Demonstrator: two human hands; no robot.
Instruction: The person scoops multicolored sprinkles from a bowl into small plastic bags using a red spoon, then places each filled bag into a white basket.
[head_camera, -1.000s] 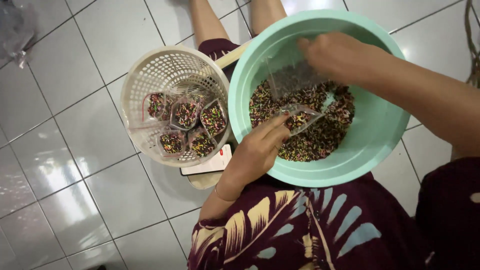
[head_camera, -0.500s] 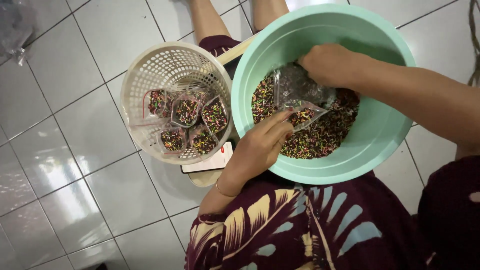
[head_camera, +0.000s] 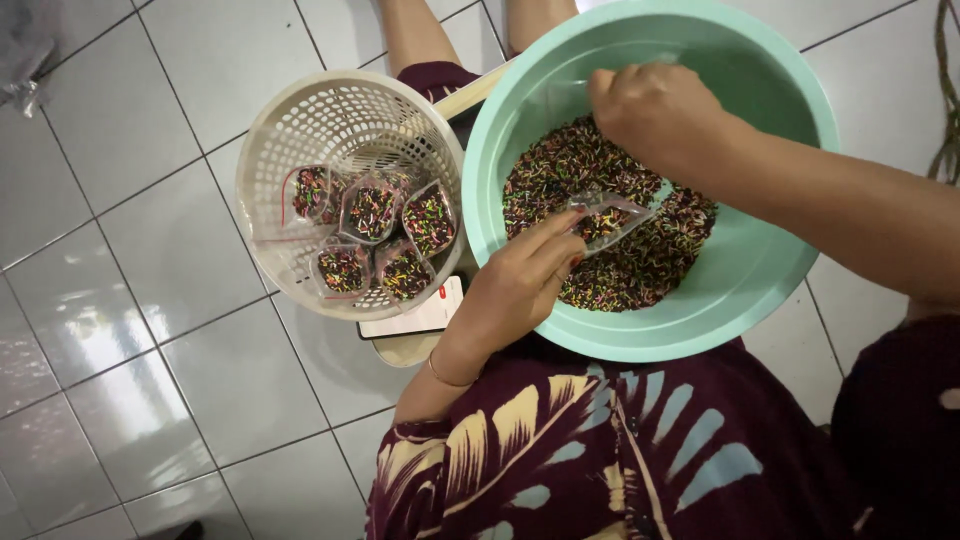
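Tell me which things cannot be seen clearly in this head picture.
- Right hand: its fingers curl under, so any grip is hidden.
- Flat board beneath the basket: mostly covered.
- Small bag in the left hand: fill level too small to judge.
- Rope: cut off by the right edge.
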